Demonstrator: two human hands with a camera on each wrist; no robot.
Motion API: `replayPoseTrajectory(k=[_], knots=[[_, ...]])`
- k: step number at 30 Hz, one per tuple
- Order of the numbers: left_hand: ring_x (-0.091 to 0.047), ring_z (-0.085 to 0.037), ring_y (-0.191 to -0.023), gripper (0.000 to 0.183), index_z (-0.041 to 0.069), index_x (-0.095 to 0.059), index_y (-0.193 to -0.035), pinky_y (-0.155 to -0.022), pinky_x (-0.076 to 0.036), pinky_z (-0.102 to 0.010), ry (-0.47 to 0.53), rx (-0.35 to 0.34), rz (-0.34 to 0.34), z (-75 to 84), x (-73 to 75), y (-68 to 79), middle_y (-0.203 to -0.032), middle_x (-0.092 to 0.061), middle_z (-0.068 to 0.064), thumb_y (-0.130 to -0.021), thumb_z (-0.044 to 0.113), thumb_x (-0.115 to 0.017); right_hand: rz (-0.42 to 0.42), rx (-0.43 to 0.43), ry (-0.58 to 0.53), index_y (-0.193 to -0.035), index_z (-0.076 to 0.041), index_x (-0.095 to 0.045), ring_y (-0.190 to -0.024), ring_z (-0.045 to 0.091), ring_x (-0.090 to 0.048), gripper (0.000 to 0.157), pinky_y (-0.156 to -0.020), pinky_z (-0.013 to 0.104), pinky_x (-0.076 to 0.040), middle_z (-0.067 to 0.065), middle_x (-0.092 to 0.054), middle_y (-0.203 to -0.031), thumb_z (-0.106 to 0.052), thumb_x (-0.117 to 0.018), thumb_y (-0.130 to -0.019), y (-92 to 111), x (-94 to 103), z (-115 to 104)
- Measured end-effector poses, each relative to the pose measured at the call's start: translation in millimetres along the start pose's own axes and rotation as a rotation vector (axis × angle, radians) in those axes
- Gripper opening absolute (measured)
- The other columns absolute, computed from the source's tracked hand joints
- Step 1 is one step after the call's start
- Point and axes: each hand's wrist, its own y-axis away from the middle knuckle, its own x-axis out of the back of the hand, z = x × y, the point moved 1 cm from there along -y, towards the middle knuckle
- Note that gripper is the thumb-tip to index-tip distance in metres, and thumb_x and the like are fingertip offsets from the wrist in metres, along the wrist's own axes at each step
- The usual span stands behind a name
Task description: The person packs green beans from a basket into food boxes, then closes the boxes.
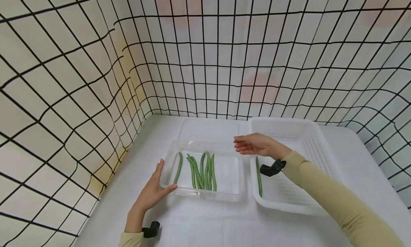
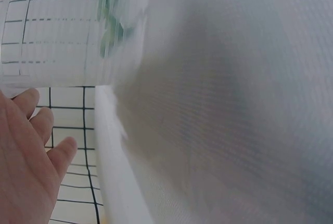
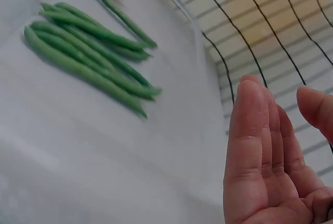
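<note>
A clear plastic container [image 1: 229, 174] lies on the white table with several green beans [image 1: 208, 172] side by side in its middle and one bean [image 1: 178, 168] apart at its left. My left hand [image 1: 151, 195] touches the container's front left corner, thumb at the front rim, fingers spread along the left side. Over the gap between the container and a white perforated basket [image 1: 282, 190], my right hand [image 1: 257, 145] hovers with straight fingers and holds nothing. One green bean [image 1: 258, 179] lies along the basket's left wall. Through the container wall, the left wrist view shows the beans blurred.
Black wire mesh [image 1: 218, 54] stands around the back and sides of the table [image 1: 205, 225]. Behind the container is a flat, clear rectangular piece [image 1: 208, 128], faint against the white cloth. The basket stands close to the container's right side.
</note>
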Motion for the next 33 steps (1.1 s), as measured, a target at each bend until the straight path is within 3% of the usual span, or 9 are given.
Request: replayPoseTrajectory(k=[7, 16, 22, 25, 33], knots=[[-0.013, -0.044, -0.138, 0.105, 0.019, -0.003, -0.154, -0.102, -0.018, -0.066, 0.001, 0.016, -0.007, 0.6, 0.2, -0.2, -0.156, -0.006, -0.017, -0.08, 0.049, -0.072, 0.072, 0.003, -0.004, -0.118, 0.007, -0.052, -0.08, 0.017, -0.068, 0.034, -0.079, 0.03, -0.053, 0.01, -0.068, -0.092, -0.018, -0.058, -0.096, 17, 54.0, 4], [-0.012, -0.042, -0.139, 0.106, 0.017, -0.004, -0.154, -0.104, -0.017, -0.064, 0.003, 0.005, -0.009, -0.5, 0.0, -0.6, -0.156, -0.007, -0.017, -0.079, 0.054, -0.07, 0.185, -0.091, 0.024, -0.11, 0.005, -0.061, -0.077, 0.018, -0.069, 0.025, -0.076, 0.03, -0.054, 0.011, -0.069, -0.087, -0.015, -0.06, -0.095, 20, 101.2, 46], [-0.012, -0.041, -0.139, 0.105, 0.018, -0.004, -0.154, -0.105, -0.016, -0.063, 0.001, 0.008, -0.006, 0.7, 1.3, -1.1, -0.156, -0.007, -0.016, -0.08, 0.05, -0.071, 0.227, -0.162, 0.095, -0.112, 0.01, -0.059, -0.072, 0.018, -0.069, 0.033, -0.071, 0.029, -0.055, 0.011, -0.069, -0.081, -0.016, -0.064, -0.092, 17, 109.7, 70], [-0.012, -0.04, -0.139, 0.105, 0.019, -0.004, -0.154, -0.105, -0.016, -0.064, 0.004, 0.011, -0.003, 0.8, 1.9, -1.4, -0.157, -0.007, -0.016, -0.08, 0.05, -0.071, 0.228, -0.185, 0.122, -0.104, 0.011, -0.062, -0.067, 0.017, -0.069, 0.029, -0.067, 0.027, -0.055, 0.011, -0.069, -0.077, -0.015, -0.064, -0.092, 14, 109.5, 76], [-0.012, -0.041, -0.139, 0.106, 0.02, -0.004, -0.154, -0.104, -0.016, -0.064, 0.007, 0.021, -0.007, 1.2, 1.3, 0.0, -0.157, -0.007, -0.016, -0.079, 0.051, -0.071, 0.227, -0.216, 0.17, -0.098, 0.01, -0.064, -0.065, 0.017, -0.068, 0.025, -0.066, 0.028, -0.056, 0.012, -0.068, -0.075, -0.014, -0.066, -0.09, 4, 96.5, 82]])
